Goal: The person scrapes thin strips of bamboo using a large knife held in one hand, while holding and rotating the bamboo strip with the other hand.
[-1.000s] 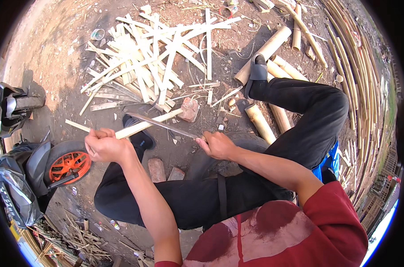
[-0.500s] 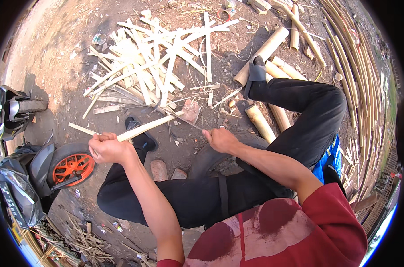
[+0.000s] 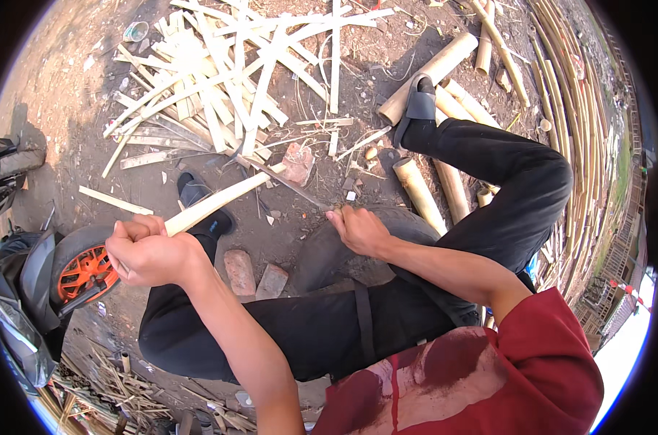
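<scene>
Many pale split bamboo slats (image 3: pixel 220 80) lay heaped on the bare dirt ground (image 3: pixel 61 94) toward its far edge, with round bamboo poles (image 3: pixel 434 69) at the far right. Nearer, the left hand (image 3: pixel 149 251) was closed around a long pale bamboo strip (image 3: pixel 217 203). The right hand (image 3: pixel 358 230) gripped a thin dark blade (image 3: pixel 282 179) meeting that strip's far end, beside a reddish brick piece (image 3: pixel 298 164).

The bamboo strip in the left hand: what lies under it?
Under the bamboo strip lie bare dirt and a dark shoe. The left hand covers its near end. The right hand holds a blade against its far end.
</scene>
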`<action>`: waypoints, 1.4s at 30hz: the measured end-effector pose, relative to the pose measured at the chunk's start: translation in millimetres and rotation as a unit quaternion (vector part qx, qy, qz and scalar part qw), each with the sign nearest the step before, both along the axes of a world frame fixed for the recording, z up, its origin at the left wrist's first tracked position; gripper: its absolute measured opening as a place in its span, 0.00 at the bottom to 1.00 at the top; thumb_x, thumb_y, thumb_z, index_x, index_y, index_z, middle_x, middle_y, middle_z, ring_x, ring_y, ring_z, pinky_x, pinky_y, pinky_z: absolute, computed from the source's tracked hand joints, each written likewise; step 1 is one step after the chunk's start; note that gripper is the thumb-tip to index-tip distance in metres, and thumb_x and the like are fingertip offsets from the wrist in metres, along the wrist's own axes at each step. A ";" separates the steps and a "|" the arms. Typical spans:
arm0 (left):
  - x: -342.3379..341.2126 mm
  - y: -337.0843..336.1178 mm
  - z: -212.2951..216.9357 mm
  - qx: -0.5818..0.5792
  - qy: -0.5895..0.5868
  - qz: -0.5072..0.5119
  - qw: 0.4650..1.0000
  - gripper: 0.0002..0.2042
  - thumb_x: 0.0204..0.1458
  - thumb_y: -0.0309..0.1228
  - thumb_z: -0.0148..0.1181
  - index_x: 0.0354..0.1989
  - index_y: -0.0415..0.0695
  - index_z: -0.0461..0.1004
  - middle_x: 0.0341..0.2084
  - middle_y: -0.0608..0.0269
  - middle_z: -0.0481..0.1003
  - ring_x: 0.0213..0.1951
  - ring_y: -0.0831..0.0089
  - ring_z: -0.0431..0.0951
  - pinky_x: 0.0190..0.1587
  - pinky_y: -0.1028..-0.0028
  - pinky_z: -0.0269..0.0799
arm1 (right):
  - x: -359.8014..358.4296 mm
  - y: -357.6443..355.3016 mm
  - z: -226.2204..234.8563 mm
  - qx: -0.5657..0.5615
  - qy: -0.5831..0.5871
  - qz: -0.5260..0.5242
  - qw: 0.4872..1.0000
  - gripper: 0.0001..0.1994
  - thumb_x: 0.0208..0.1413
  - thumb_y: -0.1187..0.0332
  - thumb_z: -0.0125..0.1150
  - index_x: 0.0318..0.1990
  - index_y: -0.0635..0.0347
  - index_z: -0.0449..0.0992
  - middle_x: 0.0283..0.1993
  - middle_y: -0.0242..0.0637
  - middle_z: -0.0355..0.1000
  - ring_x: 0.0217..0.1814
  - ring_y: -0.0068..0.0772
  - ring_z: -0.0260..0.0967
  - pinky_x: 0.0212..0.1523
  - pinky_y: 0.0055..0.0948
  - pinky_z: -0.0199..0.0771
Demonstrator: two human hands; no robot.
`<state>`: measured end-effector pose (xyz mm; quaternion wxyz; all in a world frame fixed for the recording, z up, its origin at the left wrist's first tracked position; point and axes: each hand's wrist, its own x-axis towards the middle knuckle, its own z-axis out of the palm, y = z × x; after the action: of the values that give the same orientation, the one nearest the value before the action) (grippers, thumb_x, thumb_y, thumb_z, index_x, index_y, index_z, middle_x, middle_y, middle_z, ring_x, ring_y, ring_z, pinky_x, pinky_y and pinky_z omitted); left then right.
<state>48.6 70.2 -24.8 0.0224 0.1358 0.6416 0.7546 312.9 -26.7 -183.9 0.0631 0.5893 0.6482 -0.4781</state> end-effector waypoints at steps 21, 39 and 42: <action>-9.2 -8.6 2.9 -0.004 -0.001 0.025 1.000 0.16 0.50 0.24 0.48 0.15 0.47 0.50 0.10 0.70 0.49 0.13 0.78 0.49 0.19 0.74 0.48 | -23.2 16.8 34.9 0.032 0.048 0.032 0.998 0.30 0.68 0.47 0.43 0.36 0.71 0.77 0.30 0.63 0.75 0.37 0.65 0.76 0.40 0.56 0.77; 7.1 -15.8 -9.7 0.011 0.040 -0.014 0.999 0.13 0.47 0.24 0.50 0.14 0.43 0.56 0.08 0.68 0.52 0.11 0.77 0.53 0.16 0.75 0.53 | 36.3 -4.1 -44.2 0.078 -0.037 0.016 0.996 0.31 0.69 0.49 0.41 0.30 0.70 0.78 0.30 0.66 0.74 0.36 0.67 0.75 0.41 0.56 0.77; 10.0 -19.3 -7.0 -0.003 0.019 -0.013 1.000 0.13 0.48 0.24 0.51 0.15 0.44 0.57 0.08 0.69 0.52 0.11 0.77 0.54 0.17 0.74 0.53 | 19.8 0.8 -32.3 0.060 -0.042 -0.007 0.997 0.32 0.69 0.48 0.39 0.30 0.72 0.78 0.32 0.67 0.75 0.38 0.69 0.75 0.45 0.56 0.75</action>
<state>58.6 50.9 -31.8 0.0205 0.1585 0.6423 0.7496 332.6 -25.9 -216.2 0.0520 0.6160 0.6685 -0.4135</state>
